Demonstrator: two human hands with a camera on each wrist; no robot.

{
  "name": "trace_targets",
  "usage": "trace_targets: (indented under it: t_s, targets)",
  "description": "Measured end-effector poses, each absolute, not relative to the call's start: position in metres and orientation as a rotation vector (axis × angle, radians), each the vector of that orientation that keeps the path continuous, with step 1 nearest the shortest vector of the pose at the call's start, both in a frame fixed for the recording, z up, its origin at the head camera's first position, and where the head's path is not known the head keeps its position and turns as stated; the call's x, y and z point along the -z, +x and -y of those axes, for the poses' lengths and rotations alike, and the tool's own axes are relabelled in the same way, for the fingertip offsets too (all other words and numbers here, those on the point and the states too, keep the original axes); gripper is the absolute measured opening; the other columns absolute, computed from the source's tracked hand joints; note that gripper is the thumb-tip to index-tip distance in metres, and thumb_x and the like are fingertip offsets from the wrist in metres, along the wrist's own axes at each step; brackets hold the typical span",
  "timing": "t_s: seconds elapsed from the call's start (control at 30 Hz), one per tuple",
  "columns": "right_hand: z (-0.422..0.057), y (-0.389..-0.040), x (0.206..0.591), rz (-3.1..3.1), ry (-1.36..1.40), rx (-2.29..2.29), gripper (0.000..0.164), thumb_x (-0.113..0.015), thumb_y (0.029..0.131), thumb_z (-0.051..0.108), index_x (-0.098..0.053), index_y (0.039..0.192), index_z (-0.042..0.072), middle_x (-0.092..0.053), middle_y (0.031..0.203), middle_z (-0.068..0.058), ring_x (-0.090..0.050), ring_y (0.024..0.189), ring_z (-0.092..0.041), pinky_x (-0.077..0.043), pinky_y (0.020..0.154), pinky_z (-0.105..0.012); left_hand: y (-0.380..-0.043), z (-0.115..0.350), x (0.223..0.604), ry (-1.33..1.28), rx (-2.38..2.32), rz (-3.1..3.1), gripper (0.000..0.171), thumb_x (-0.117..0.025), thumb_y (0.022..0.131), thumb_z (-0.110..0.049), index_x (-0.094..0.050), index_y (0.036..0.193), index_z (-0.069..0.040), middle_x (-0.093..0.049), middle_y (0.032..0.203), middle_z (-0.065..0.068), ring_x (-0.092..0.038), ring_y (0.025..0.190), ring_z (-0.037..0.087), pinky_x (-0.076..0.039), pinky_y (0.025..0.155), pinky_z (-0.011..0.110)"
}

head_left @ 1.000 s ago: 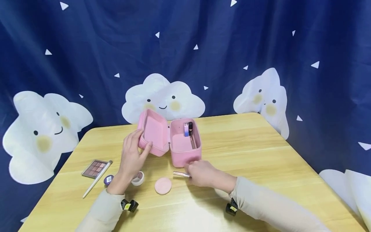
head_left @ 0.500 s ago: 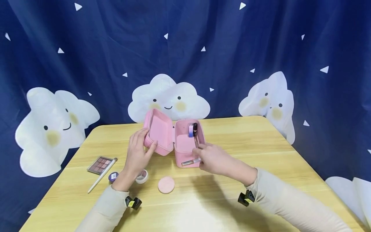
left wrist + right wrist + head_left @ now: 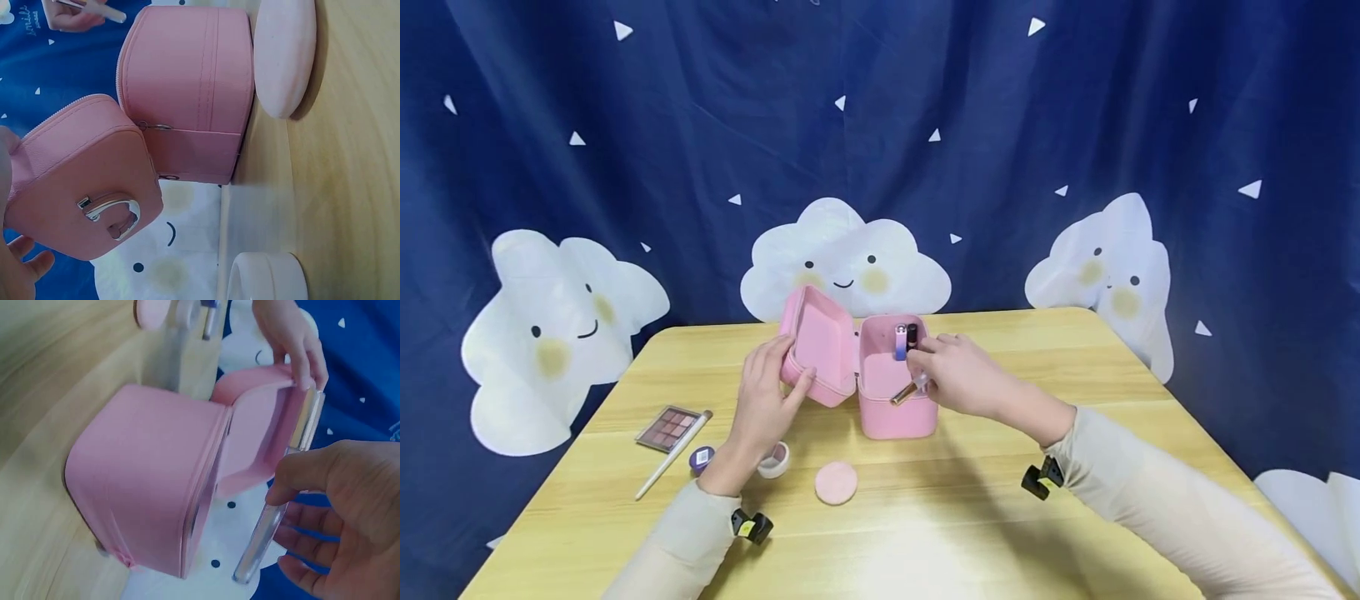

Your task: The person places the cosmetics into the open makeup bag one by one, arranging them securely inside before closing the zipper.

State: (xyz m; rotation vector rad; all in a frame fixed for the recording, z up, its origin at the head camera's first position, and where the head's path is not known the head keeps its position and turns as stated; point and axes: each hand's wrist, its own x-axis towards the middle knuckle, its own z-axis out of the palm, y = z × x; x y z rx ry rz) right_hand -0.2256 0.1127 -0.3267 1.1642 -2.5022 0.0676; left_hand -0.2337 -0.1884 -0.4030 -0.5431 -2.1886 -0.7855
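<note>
A pink makeup case (image 3: 897, 421) stands unzipped on the table, its lid (image 3: 822, 342) folded out to the left. My left hand (image 3: 765, 400) grips that lid by its left edge, thumb at the near side. Over the case's right rim, my right hand (image 3: 970, 379) pinches a slim lip gloss tube (image 3: 257, 542) with a gold cap and clear body. In the head view the tube's gold end points left, above the opening. Inside the case, a blue-and-pink lipstick (image 3: 901, 343) and a black-capped tube (image 3: 912, 335) stand at the back; my right hand hides part of the interior.
At left on the wooden table lie an eyeshadow palette (image 3: 668, 428) and a white-handled makeup brush (image 3: 673, 456) against it. Nearer are a small purple pot (image 3: 702, 459), a white round jar (image 3: 774, 461) partly behind the left wrist, and a round pink puff (image 3: 837, 483).
My right hand has lifted the lip gloss tube from beside the case's front up to its right rim. My left hand has kept its grip on the lid.
</note>
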Motion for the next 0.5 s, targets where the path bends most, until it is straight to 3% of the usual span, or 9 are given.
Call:
trace_targets:
  t_s: [0.3, 0.5]
  targets:
    - [-0.112, -0.251, 0.329, 2.458, 1.250, -0.135, 0.021, -0.069, 0.076, 0.000, -0.059, 0.087, 0.015, -0.053, 0.082, 0.004, -0.057, 0.078, -0.021, -0.043, 0.065, -0.036, -0.234, 0.189, 0.403, -0.525, 0.782, 2.210, 0.056, -0.067, 0.090, -0.025, -0.048, 0.137, 0.000, -0.050, 0.137, 0.018, -0.042, 0.127, 0.036, -0.034, 0.106, 0.052]
    - [-0.111, -0.272, 0.336, 2.410, 1.380, -0.191, 0.023, -0.071, 0.072, -0.001, -0.060, 0.086, 0.014, -0.058, 0.083, 0.002, -0.059, 0.082, -0.021, -0.045, 0.066, -0.039, -0.235, 0.190, 0.405, -0.539, 0.773, 2.202, 0.056, -0.067, 0.090, -0.024, -0.048, 0.137, 0.000, -0.050, 0.136, 0.018, -0.042, 0.126, 0.036, -0.035, 0.105, 0.052]
